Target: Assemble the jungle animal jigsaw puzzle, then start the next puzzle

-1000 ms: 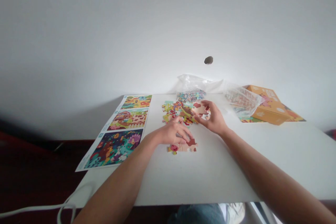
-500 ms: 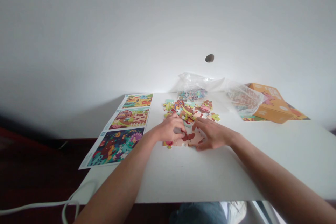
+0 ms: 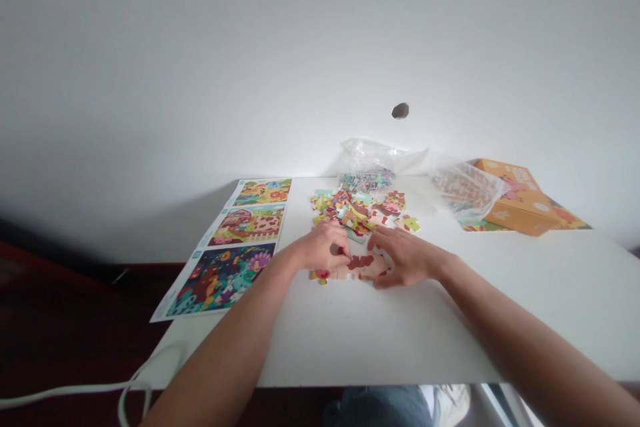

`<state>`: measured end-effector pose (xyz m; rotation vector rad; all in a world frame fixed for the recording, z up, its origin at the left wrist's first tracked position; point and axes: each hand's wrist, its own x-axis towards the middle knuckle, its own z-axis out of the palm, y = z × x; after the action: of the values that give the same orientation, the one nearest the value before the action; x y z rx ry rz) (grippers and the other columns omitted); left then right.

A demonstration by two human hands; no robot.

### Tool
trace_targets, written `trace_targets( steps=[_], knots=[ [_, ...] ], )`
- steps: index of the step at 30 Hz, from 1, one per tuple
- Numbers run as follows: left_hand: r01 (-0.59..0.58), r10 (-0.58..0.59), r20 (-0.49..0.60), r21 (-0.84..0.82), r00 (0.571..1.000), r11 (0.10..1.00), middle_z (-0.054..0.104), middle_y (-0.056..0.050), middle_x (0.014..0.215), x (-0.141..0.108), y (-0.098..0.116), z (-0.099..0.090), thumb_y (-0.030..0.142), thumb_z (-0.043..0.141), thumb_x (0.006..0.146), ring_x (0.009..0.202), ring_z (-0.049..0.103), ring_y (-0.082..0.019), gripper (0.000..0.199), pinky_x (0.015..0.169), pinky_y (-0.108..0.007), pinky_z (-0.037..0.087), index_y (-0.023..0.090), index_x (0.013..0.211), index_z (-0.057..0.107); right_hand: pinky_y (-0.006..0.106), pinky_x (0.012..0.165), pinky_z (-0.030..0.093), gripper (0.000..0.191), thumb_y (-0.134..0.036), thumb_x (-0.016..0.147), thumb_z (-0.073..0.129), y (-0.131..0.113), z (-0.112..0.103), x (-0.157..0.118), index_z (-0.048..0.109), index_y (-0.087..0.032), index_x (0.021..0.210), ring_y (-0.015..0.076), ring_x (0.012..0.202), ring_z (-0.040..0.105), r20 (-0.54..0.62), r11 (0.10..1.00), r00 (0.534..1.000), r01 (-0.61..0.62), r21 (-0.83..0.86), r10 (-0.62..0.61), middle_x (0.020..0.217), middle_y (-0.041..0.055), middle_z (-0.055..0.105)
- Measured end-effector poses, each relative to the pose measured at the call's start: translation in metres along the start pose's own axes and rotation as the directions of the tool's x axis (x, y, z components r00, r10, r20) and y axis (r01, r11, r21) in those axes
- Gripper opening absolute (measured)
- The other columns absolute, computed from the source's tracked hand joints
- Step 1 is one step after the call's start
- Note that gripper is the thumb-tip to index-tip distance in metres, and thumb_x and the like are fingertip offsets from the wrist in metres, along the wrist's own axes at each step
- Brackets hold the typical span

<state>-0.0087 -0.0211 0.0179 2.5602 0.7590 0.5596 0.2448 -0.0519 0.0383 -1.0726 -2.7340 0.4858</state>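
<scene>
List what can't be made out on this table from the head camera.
In the head view:
The joined puzzle pieces: parts are hidden by the left hand and right hand.
The loose puzzle pieces: lower ones are hidden by overlapping pieces.
The clear plastic bag: its contents are blurred by the plastic.
The orange cardboard box: its lettering is too small to read.

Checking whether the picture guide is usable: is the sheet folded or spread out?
Spread out: the sheet lies flat on the table, with all three pictures showing.

Joined cream-and-brown jigsaw pieces [image 3: 367, 265] lie flat beside a colourful loose heap [image 3: 350, 209].
</scene>
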Motion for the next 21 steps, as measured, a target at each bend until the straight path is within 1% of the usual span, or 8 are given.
trace_targets(
  steps=[2,5,7,10,14,16,21],
  knots=[
    [-0.011,0.011,-0.003,-0.017,1.000,1.000,0.070,-0.002,0.067,-0.0001,-0.0009,0.0006,0.030,0.072,0.078,0.071,0.061,-0.017,0.014,0.086,-0.032,0.046,0.024,0.066,0.075,0.034,0.073,0.042,0.051,-0.048,0.067,0.079,-0.0005,-0.0017,-0.0006,0.060,-0.020,0.105,0.0263,0.091,0.059,0.001,1.000,1.000,0.002,-0.001,-0.002,0.105,0.0082,0.061],
    [-0.011,0.011,0.014,-0.022,1.000,1.000,0.070,-0.002,0.068,0.0000,-0.0009,0.0011,0.027,0.071,0.077,0.070,0.061,-0.016,0.012,0.079,-0.029,0.047,0.023,0.066,0.074,0.035,0.073,0.042,0.049,-0.047,0.068,0.079,-0.0010,-0.0040,-0.0014,0.061,-0.021,0.105,0.0267,0.091,0.059,-0.002,1.000,1.000,-0.014,-0.002,0.014,0.105,0.0083,0.061],
    [-0.005,0.006,0.021,-0.028,1.000,1.000,0.070,-0.002,0.068,-0.0001,0.0000,0.0008,0.025,0.071,0.076,0.070,0.061,-0.016,0.011,0.077,-0.029,0.047,0.022,0.066,0.073,0.035,0.074,0.042,0.049,-0.046,0.068,0.078,-0.0004,-0.0039,-0.0016,0.061,-0.021,0.106,0.0270,0.092,0.059,-0.007,1.000,1.000,-0.017,-0.002,0.017,0.104,0.0080,0.061],
    [-0.005,0.007,0.024,-0.049,1.000,0.999,0.071,-0.003,0.072,-0.0002,0.0024,-0.0009,0.026,0.072,0.076,0.071,0.062,-0.016,0.010,0.079,-0.029,0.047,0.021,0.068,0.073,0.036,0.075,0.042,0.050,-0.046,0.068,0.077,0.0014,-0.0018,-0.0015,0.059,-0.021,0.108,0.0267,0.092,0.059,-0.018,1.000,1.000,-0.007,0.000,0.007,0.104,0.0077,0.062],
    [-0.014,0.016,0.050,-0.049,0.999,0.999,0.072,-0.005,0.088,0.0008,0.0057,-0.0036,0.027,0.071,0.078,0.083,0.064,-0.018,0.008,0.090,-0.032,0.045,0.022,0.081,0.077,0.036,0.074,0.043,0.049,-0.046,0.069,0.077,0.0022,-0.0006,-0.0015,0.059,-0.021,0.107,0.0263,0.090,0.060,-0.013,1.000,1.000,-0.004,0.003,0.004,0.104,0.0079,0.062],
    [-0.018,0.020,0.060,-0.045,0.998,0.999,0.073,-0.005,0.092,0.0013,0.0061,-0.0041,0.026,0.072,0.078,0.086,0.063,-0.019,0.009,0.093,-0.034,0.043,0.023,0.084,0.078,0.036,0.074,0.043,0.048,-0.047,0.069,0.077,0.0018,-0.0014,-0.0017,0.060,-0.021,0.106,0.0267,0.090,0.060,-0.012,1.000,1.000,-0.008,0.001,0.008,0.103,0.0081,0.062],
    [-0.021,0.026,0.065,-0.078,0.998,0.997,0.074,-0.004,0.093,0.0014,0.0057,-0.0036,0.022,0.071,0.079,0.087,0.060,-0.020,0.010,0.090,-0.035,0.042,0.025,0.083,0.080,0.036,0.073,0.044,0.047,-0.047,0.069,0.077,0.0008,-0.0037,-0.0022,0.060,-0.021,0.104,0.0267,0.090,0.060,-0.008,1.000,1.000,-0.019,-0.010,0.019,0.104,0.0083,0.062]
  ],
)
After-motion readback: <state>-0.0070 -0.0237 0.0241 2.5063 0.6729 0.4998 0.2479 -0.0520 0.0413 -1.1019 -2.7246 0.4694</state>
